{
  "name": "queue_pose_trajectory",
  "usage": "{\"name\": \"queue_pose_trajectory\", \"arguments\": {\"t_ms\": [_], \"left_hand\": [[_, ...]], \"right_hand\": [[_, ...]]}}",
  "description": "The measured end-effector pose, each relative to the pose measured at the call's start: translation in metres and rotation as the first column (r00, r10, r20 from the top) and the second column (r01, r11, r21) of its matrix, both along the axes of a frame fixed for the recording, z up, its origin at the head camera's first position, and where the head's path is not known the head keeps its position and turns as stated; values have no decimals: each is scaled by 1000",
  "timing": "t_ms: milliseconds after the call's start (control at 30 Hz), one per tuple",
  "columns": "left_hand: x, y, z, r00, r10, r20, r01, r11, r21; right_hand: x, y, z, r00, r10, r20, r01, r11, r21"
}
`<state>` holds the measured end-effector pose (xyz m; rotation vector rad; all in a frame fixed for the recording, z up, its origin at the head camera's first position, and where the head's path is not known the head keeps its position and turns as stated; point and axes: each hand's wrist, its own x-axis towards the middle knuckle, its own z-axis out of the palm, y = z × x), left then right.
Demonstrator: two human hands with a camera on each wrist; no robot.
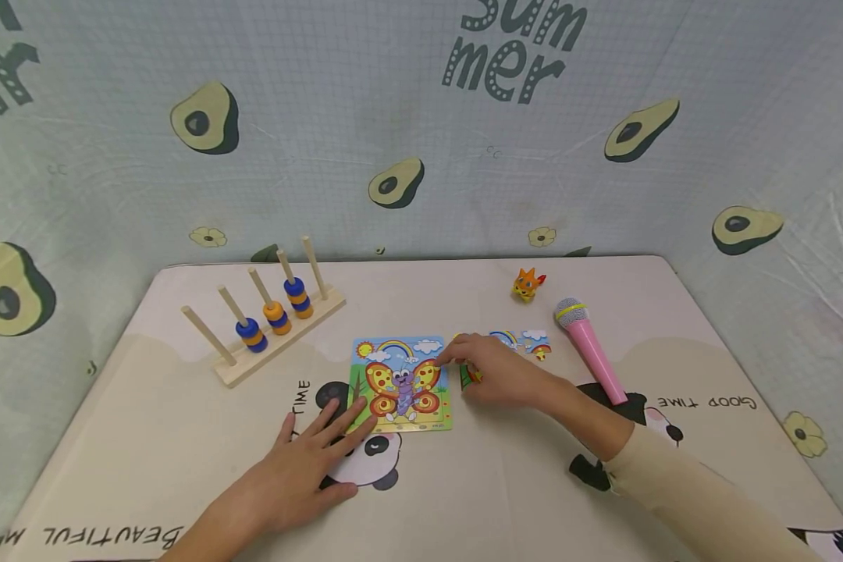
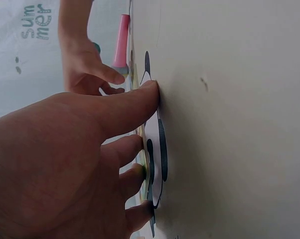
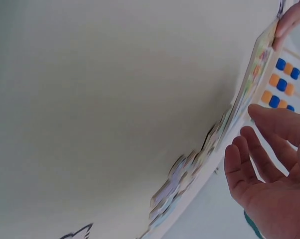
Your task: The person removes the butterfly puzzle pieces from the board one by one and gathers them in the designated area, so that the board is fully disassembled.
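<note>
A butterfly puzzle board point(image 1: 402, 384) lies flat on the table, its picture of a butterfly, sun and rainbow face up. My left hand point(image 1: 309, 464) has its fingers spread, with fingertips resting on the board's lower left edge. Over the board's right side is my right hand point(image 1: 495, 369); in the right wrist view its thumb point(image 3: 277, 119) stands apart from the loosely bent fingers, and nothing shows between them. Loose puzzle pieces point(image 1: 536, 342) lie just beyond and beside the right hand, which partly hides them. In the right wrist view several pieces point(image 3: 177, 181) sit close together.
A wooden peg rack point(image 1: 288, 341) with blue and orange rings stands at the left. To the right lies a pink toy microphone point(image 1: 593, 355). A small orange toy figure point(image 1: 527, 284) stands near the back edge. Patterned cloth point(image 1: 309, 156) hangs behind the table.
</note>
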<state>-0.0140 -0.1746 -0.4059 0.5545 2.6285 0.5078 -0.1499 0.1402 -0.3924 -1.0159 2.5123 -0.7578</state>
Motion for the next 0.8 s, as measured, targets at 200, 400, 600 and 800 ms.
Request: {"name": "queue_pose_trajectory", "arguments": {"t_ms": [200,400,600,800], "left_hand": [[1,0,0,1000,-1,-14,1,1000,-8],[1,0,0,1000,-1,-11,1,1000,-17],[0,0,-1,1000,0,-7,0,1000,-20],[1,0,-1,1000,-2,-22,2,1000,-22]], "right_hand": [[-1,-14,-3,998,45,-32,-44,999,7],[-2,-27,-5,998,57,-23,-57,998,9],[-4,-35,-6,998,58,-31,-56,997,46],[-6,-37,-7,997,71,-21,-70,996,56]]}}
